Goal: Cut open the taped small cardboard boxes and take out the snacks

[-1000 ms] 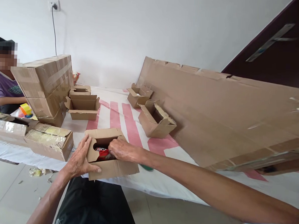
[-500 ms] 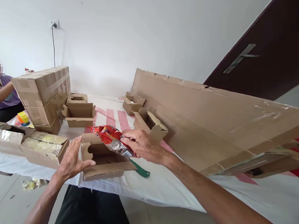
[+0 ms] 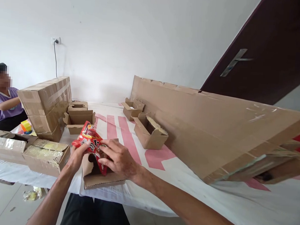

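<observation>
A red printed plastic food packet (image 3: 91, 132) is held tilted above an open cardboard box (image 3: 103, 182) at the table's near edge. My left hand (image 3: 77, 157) grips the packet's left side, its thumb lying on the front. From the right, my right hand (image 3: 119, 157) has its fingers bent onto the packet's other side. Part of the box's opening shows under the packet; the rest lies behind the packet and my right hand.
Several open small boxes (image 3: 151, 139) stand further back. Taped cartons (image 3: 45, 98) are stacked at the left, with a person (image 3: 5, 103) beyond. Nearer stands a taped box (image 3: 47, 156). A large cardboard sheet (image 3: 214, 128) leans along the right. Striped cloth (image 3: 146, 188) covers the table.
The packet has moved left and turned its printed front towards me. My left hand has left the box's edge and taken hold of the packet. The green strip is now out of sight.
</observation>
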Demonstrator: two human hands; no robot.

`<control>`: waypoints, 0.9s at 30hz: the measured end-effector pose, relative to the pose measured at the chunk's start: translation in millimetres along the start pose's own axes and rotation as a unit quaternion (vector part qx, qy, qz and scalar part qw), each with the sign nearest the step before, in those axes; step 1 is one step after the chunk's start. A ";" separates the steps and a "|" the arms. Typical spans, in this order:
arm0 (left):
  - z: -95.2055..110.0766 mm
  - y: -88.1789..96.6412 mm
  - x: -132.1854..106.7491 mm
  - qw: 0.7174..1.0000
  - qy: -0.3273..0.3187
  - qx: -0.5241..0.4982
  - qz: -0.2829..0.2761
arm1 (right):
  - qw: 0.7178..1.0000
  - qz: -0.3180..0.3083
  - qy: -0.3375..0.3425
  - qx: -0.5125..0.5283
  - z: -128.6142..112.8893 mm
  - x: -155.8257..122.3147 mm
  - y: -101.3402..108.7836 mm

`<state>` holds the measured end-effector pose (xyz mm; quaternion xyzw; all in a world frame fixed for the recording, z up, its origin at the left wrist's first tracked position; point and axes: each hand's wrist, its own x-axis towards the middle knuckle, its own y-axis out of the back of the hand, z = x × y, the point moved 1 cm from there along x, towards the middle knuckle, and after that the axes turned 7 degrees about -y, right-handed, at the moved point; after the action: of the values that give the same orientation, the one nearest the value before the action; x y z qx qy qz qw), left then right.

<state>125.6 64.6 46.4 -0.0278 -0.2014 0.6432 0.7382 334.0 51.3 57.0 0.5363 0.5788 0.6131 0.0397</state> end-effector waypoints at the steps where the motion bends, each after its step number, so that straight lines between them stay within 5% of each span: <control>1: 2.8 3.1 6.7 1.000 0.012 -0.012 -0.010 | 0.998 0.005 -0.036 0.054 5.9 4.4 4.3; 4: 16.5 8.3 31.7 0.996 0.038 -0.051 -0.056 | 0.946 -0.043 -0.187 0.262 26.2 20.4 9.8; 7: 29.1 4.4 53.7 0.994 0.045 -0.055 -0.083 | 0.822 -0.166 -0.239 0.489 35.6 32.2 -0.9; 10: 31.7 -1.3 63.2 0.993 0.025 -0.034 -0.106 | 0.743 -0.131 -0.262 0.602 37.2 38.0 -17.1; 15: 11.3 3.3 61.2 0.984 0.071 0.037 -0.161 | 0.719 0.023 -0.301 0.626 46.6 45.4 -37.1; 27: -19.4 15.8 85.3 0.995 0.038 0.052 -0.070 | 0.680 0.023 -0.319 0.660 70.4 53.7 -62.0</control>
<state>125.0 153.5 46.1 0.0004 -0.1413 0.5981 0.7889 325.5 154.5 26.0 0.5994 0.7734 -0.1350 -0.1562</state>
